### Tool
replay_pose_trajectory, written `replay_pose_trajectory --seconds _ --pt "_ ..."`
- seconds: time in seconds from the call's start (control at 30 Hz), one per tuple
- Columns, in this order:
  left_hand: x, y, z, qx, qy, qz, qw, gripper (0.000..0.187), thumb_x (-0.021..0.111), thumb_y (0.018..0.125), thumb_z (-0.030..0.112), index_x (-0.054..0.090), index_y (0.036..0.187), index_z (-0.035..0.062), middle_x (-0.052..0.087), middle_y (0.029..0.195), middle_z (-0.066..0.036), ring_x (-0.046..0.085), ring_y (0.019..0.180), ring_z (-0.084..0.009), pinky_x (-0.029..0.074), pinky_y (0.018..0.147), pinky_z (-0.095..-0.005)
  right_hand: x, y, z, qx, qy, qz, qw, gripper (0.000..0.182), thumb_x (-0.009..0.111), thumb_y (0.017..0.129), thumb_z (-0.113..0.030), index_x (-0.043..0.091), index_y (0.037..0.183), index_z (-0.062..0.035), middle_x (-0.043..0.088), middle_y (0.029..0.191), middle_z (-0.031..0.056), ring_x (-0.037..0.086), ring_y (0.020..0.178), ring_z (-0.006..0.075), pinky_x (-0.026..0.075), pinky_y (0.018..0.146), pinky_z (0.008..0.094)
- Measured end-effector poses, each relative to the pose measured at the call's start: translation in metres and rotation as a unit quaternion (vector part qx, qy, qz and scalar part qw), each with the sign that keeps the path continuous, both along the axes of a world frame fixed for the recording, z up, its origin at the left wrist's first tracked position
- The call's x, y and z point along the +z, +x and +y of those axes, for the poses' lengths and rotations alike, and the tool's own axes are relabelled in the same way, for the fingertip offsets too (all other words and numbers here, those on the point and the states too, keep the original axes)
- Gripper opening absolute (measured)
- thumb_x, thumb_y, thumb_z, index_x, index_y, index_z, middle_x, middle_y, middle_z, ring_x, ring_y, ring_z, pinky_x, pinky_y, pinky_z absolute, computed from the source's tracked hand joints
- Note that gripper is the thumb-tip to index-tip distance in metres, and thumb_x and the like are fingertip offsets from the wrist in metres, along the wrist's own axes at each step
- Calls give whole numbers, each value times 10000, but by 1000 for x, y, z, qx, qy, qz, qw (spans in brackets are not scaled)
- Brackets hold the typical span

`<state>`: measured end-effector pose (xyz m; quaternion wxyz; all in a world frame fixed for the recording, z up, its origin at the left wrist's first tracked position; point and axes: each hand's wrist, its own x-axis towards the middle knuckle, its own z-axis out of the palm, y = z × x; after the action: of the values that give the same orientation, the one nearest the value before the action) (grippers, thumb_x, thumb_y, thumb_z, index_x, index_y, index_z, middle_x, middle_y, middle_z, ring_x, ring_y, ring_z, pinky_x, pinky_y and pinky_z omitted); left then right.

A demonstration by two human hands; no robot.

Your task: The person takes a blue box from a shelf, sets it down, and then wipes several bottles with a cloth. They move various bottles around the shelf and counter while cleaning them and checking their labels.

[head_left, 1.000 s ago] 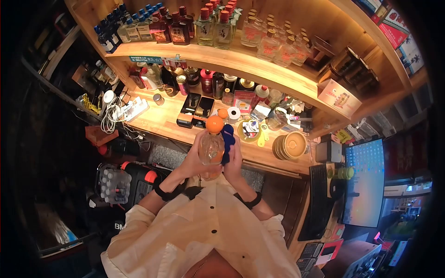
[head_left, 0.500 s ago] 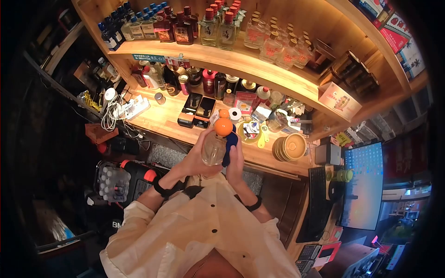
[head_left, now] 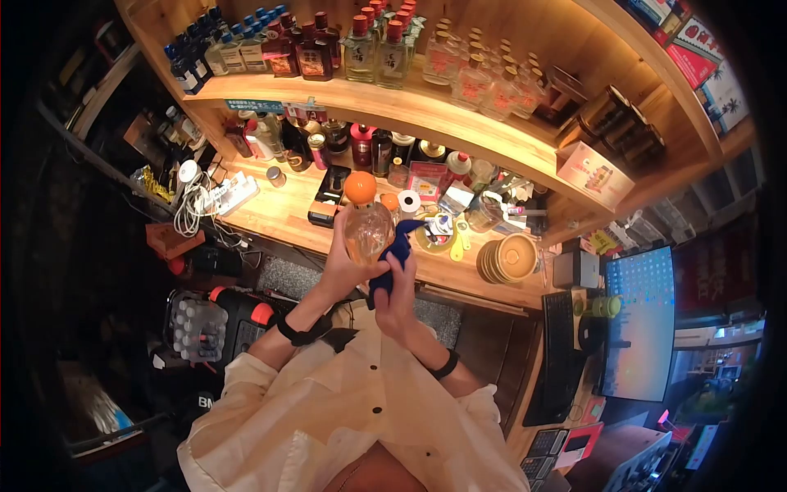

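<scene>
A clear glass bottle (head_left: 369, 234) with a round orange cap (head_left: 360, 188) is held up in front of my chest. My left hand (head_left: 341, 266) is wrapped around its left side and lower part. In my right hand (head_left: 397, 299) is a bunched dark blue cloth (head_left: 394, 258), close against the bottle's lower right side. One end of the cloth sticks out to the upper right. Beyond the bottle, on the counter, a smaller orange round top (head_left: 389, 201) shows.
A wooden counter (head_left: 287, 221) holds a black printer-like device (head_left: 328, 195), a paper roll (head_left: 408, 201), a bowl with a yellow-green handle (head_left: 457, 248) and stacked wooden bowls (head_left: 517, 258). Rows of bottles (head_left: 393, 53) line the shelf above. At right stand a keyboard (head_left: 552, 353) and a monitor (head_left: 639, 324).
The bottle has moved up and left, its cap now farther from me. My right hand and the cloth have shifted left and lower along the bottle.
</scene>
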<state>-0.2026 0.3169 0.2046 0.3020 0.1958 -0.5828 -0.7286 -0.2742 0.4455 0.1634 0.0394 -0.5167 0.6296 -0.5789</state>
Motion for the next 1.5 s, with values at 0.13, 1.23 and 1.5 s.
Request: replay_pose_trajectory --seconds 0.13,1.23,1.5 --pt "-5 4 -2 -27 -28 23 999 1132 907 640 199 157 1472 39 390 1393 -125 411 1323 -232 364 1104 -387 -10 -7 -11 21 -21 -138 990 487 382 1029 -212 316 1441 37 279 1509 256 364 1364 381 264 1133 427" --pt "8 1 17 -110 74 92 987 820 730 859 69 191 1476 24 382 1432 -131 397 1355 -222 369 1108 -348 23 3 -11 -97 -227 -641 726 420 428 1038 -332 429 1369 -75 485 1378 64 473 1283 198 382 1078 368" --pt "-6 4 -3 -41 143 84 985 768 807 757 87 375 1388 10 541 1289 -86 545 1198 -179 449 1022 -329 32 3 2 -85 -19 -265 960 403 510 967 -102 413 1346 -7 494 1175 95 473 1071 165 395 938 293"
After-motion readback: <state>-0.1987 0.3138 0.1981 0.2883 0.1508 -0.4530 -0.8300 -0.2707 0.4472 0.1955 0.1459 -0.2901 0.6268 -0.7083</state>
